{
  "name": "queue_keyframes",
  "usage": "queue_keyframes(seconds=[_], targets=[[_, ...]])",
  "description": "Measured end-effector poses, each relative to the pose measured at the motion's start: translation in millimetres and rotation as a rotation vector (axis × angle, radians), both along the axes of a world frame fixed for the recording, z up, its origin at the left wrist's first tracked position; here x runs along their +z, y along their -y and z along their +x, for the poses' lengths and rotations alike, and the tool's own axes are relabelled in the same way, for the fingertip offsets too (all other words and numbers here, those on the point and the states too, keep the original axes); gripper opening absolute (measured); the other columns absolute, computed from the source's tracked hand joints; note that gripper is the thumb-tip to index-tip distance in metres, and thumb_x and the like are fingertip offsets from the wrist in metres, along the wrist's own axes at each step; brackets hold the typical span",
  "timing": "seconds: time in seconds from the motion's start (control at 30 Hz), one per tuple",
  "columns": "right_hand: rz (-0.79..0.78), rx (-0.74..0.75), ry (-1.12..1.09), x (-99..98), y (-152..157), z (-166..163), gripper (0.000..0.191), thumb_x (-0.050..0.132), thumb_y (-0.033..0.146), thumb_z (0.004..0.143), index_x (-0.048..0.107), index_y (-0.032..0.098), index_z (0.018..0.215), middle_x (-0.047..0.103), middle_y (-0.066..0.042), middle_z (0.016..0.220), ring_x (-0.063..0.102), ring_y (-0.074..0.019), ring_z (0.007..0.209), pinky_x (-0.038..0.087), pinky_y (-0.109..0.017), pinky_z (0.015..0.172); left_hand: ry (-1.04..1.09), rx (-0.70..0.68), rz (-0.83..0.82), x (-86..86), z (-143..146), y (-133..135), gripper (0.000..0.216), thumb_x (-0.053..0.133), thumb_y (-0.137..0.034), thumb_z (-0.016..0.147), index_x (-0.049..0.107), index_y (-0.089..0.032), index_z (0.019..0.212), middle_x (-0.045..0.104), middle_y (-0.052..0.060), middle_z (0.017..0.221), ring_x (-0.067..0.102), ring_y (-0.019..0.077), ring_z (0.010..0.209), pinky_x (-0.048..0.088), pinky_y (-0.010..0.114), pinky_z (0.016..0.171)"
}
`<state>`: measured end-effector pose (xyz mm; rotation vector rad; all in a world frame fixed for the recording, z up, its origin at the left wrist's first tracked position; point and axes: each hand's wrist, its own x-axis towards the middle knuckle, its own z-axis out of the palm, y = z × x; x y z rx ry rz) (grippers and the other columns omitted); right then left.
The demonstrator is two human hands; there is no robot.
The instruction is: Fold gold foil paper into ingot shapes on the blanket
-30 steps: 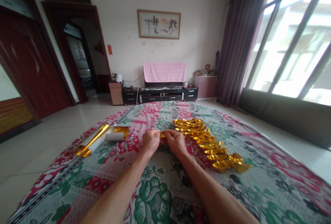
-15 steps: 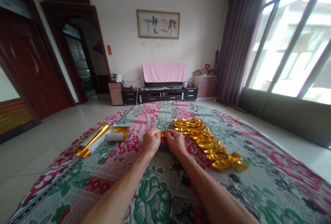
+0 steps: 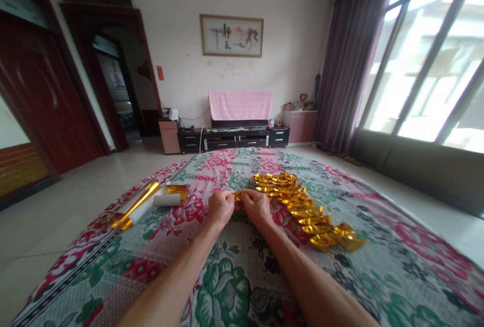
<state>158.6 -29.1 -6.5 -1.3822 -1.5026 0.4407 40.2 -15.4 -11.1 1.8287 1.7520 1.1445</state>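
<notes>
Between my hands a small piece of gold foil paper [image 3: 238,196] shows, mostly hidden by my fingers. My left hand [image 3: 221,208] is closed on its left end, and my right hand [image 3: 256,205] pinches the right end. Just right of my right hand, several folded gold foil ingots [image 3: 302,198] lie in overlapping rows on the floral tablecloth [image 3: 223,291]. Over to the left rest curled sheets of gold foil paper with white backs [image 3: 138,206], one of them rolled up [image 3: 167,200].
The cloth covers a round table. Beyond its far edge stands a low black TV cabinet [image 3: 242,139] with a pink cloth [image 3: 240,105] draped above it. A purple curtain [image 3: 342,65] and large window are at the right, a dark red door [image 3: 49,90] at the left.
</notes>
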Motion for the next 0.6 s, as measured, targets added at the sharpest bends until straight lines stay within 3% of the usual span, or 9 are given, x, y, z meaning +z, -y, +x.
queue_keyframes(seconds=[0.23, 0.43, 0.6], targets=[[0.010, -0.002, 0.013, -1.2, -1, 0, 0.032, 0.041, 0.031, 0.071, 0.068, 0.017, 0.063, 0.060, 0.001, 0.053, 0.052, -0.0115, 0.055, 0.033, -0.018, 0.050, 0.042, -0.026, -0.042, 1.2, -1, 1, 0.026, 0.047, -0.020, 0.078, 0.069, -0.020, 0.092, 0.071, 0.003, 0.073, 0.064, 0.0130, 0.067, 0.047, 0.018, 0.059], [0.020, 0.034, -0.025, -6.8, -5, 1, 0.033, 0.041, 0.032, 0.073, 0.070, 0.017, 0.070, 0.062, 0.000, 0.056, 0.053, -0.0126, 0.056, 0.037, -0.018, 0.051, 0.290, -0.090, -0.176, -2.0, -2, -6, 0.035, 0.047, -0.020, 0.079, 0.059, -0.016, 0.111, 0.071, 0.004, 0.076, 0.064, 0.0103, 0.056, 0.047, 0.016, 0.046], [0.005, 0.071, -0.081, -11.0, -9, 2, 0.036, 0.039, 0.031, 0.074, 0.071, 0.017, 0.085, 0.066, -0.001, 0.067, 0.058, -0.0143, 0.063, 0.041, -0.019, 0.055, 0.426, -0.150, -0.199, -4.1, -3, -7, 0.030, 0.046, -0.021, 0.079, 0.062, -0.014, 0.102, 0.070, 0.005, 0.074, 0.065, 0.0126, 0.058, 0.048, 0.017, 0.045]])
